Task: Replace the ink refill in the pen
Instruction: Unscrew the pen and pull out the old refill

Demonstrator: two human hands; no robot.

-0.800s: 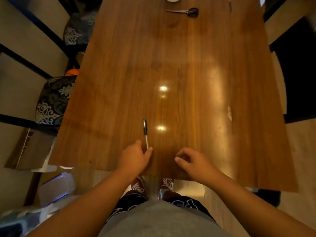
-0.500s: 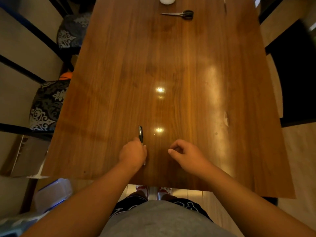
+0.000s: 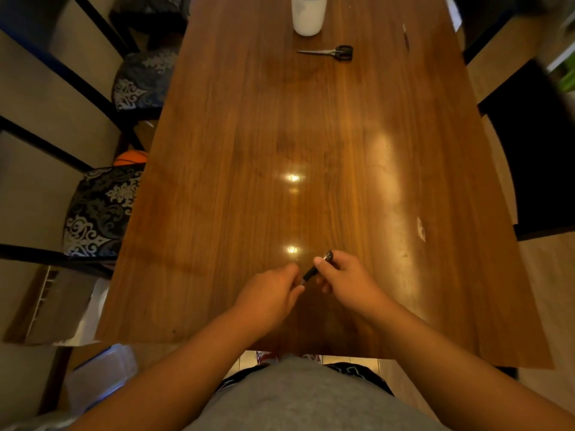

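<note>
Task status: early stage. The pen is off the bench and held in the air between both hands, above the near end of the wooden top, just nearer than the closest light reflection.

Left hand: fingers pinched on the lower, nearer end of the pen. Right hand: fingers closed on the upper, farther end, thumb lying along the barrel, the dark cap end poking out just past the fingertips. The pen runs diagonally from lower left to upper right between the two grips.

Done, as far as visible: pen picked up and gripped at both ends, a hold that suits twisting or pulling the barrel apart.

Not yet done: the barrel appears in one piece; no gap or separated half shows, though the middle section is short and partly covered, so a started unscrewing cannot be ruled out. No old refill is out. No spare refill can be identified with certainty; a thin dark stick lies at the far right of the bench, too small to name.

Other items, untouched and well apart from the hands: scissors and a white cup at the far end.

Remaining, by judgement: open barrel, withdraw old refill, insert new one, reclose.
</note>
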